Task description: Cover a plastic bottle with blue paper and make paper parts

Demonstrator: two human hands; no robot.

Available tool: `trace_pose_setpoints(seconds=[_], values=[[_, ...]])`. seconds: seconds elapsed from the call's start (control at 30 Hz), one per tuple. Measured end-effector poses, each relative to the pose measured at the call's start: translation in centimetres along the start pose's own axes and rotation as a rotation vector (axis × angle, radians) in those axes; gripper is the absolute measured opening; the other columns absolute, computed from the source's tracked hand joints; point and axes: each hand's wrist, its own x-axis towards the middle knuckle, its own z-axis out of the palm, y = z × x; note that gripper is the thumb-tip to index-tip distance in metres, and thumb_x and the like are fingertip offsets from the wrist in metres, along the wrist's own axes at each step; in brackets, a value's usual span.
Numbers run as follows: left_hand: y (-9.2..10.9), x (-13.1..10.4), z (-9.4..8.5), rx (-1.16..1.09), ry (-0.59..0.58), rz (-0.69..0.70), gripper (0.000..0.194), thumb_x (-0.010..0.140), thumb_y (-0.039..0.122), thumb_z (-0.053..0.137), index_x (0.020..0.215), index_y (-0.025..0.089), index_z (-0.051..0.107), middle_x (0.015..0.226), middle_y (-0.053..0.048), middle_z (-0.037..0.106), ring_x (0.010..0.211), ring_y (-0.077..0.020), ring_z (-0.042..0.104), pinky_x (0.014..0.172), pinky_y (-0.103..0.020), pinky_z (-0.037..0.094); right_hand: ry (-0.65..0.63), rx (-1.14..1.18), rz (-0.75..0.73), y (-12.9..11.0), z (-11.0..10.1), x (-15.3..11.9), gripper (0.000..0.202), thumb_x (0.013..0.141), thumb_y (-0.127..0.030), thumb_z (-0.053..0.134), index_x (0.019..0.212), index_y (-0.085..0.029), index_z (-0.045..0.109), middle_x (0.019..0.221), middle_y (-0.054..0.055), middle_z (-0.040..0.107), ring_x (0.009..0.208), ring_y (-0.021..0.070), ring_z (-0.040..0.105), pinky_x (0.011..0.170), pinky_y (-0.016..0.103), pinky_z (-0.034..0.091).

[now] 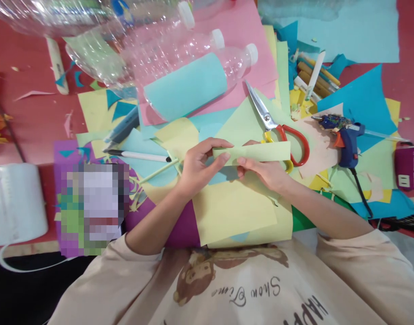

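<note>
A narrow strip of pale green paper (266, 152) is held level between my hands. My left hand (203, 162) pinches its left end between thumb and fingers. Near the strip's middle, my right hand (261, 169) grips the lower edge, thumb in front and fingers mostly hidden behind. Just beyond the strip lie scissors (277, 128) with red and yellow handles, blades parted slightly and pointing away; the strip covers part of the handles. Sheets of pale yellow paper (240, 212) lie beneath my hands. A white pen (144, 156) rests left of my left hand.
Clear plastic bottles lie at the back, one with a light blue paper wrap (186, 85). On the right is a blue glue gun (349, 144) with its cord. Markers (315, 74), paper scraps and a purple box (409, 167) lie around. A white case (17, 203) stands left.
</note>
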Motion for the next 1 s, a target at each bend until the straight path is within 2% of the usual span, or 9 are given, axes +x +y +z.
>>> trace_pose_setpoints(seconds=[0.17,0.27,0.37,0.6,0.73,0.87,1.0], values=[[0.1,0.0,-0.04,-0.05,-0.002,-0.065,0.02,0.082,0.037,0.067,0.091,0.019,0.069,0.088,-0.004,0.07,0.078,-0.0128,0.066,0.066,-0.021,0.054,0.056,-0.024,0.039,-0.4,0.43,-0.19,0.023,0.082,-0.034,0.069,0.08,-0.021,0.05,0.058,-0.006,0.065,0.055,0.0094,0.06,0.061,0.025,0.051],[0.11,-0.14,-0.08,-0.176,-0.073,-0.178,0.03,0.081,0.04,0.067,0.104,0.02,0.066,0.093,-0.004,0.069,0.069,-0.0113,0.066,0.058,-0.021,0.055,0.039,-0.019,0.031,-0.25,0.42,-0.15,0.024,0.083,-0.037,0.067,0.082,-0.021,0.05,0.06,-0.006,0.065,0.057,0.0092,0.061,0.063,0.025,0.052],[0.28,-0.25,-0.09,-0.203,-0.081,-0.244,0.03,0.08,0.038,0.068,0.104,0.02,0.067,0.089,-0.002,0.068,0.058,-0.009,0.065,0.054,-0.021,0.055,0.044,-0.021,0.024,-0.07,0.36,0.0,0.025,0.083,-0.039,0.067,0.082,-0.021,0.05,0.059,-0.006,0.064,0.055,0.0095,0.062,0.06,0.025,0.052],[0.54,-0.19,0.06,-0.173,-0.005,-0.237,0.021,0.077,0.033,0.071,0.093,0.019,0.068,0.082,0.0,0.068,0.051,-0.0077,0.063,0.05,-0.019,0.051,0.062,-0.019,0.027,0.07,0.33,0.06,0.028,0.08,-0.042,0.069,0.079,-0.02,0.052,0.063,-0.004,0.065,0.056,0.0111,0.063,0.059,0.027,0.053],[0.27,-0.24,0.17,-0.162,0.025,-0.209,0.018,0.078,0.029,0.071,0.093,0.019,0.068,0.08,0.0,0.068,0.052,-0.008,0.063,0.051,-0.019,0.05,0.063,0.034,0.025,0.1,0.2,-0.22,0.03,0.079,-0.047,0.068,0.089,-0.021,0.057,0.067,-0.001,0.068,0.061,0.0145,0.066,0.063,0.03,0.056],[-0.02,-0.31,0.17,-0.133,0.077,-0.196,0.016,0.079,0.027,0.069,0.093,0.019,0.068,0.08,0.0,0.067,0.05,-0.0077,0.062,0.049,-0.02,0.049,0.093,0.126,0.025,-0.05,0.17,-0.33,0.041,0.082,-0.057,0.058,0.1,-0.021,0.063,0.079,0.003,0.071,0.075,0.0183,0.069,0.072,0.034,0.058],[0.04,-0.52,0.2,-0.075,0.062,-0.194,0.019,0.08,0.03,0.067,0.095,0.019,0.067,0.09,-0.002,0.069,0.053,-0.0079,0.062,0.051,-0.021,0.05,0.133,0.073,-0.013,-0.14,0.33,-0.31,0.034,0.078,-0.046,0.069,0.101,-0.024,0.057,0.077,-0.002,0.069,0.069,0.0145,0.068,0.066,0.03,0.058]])
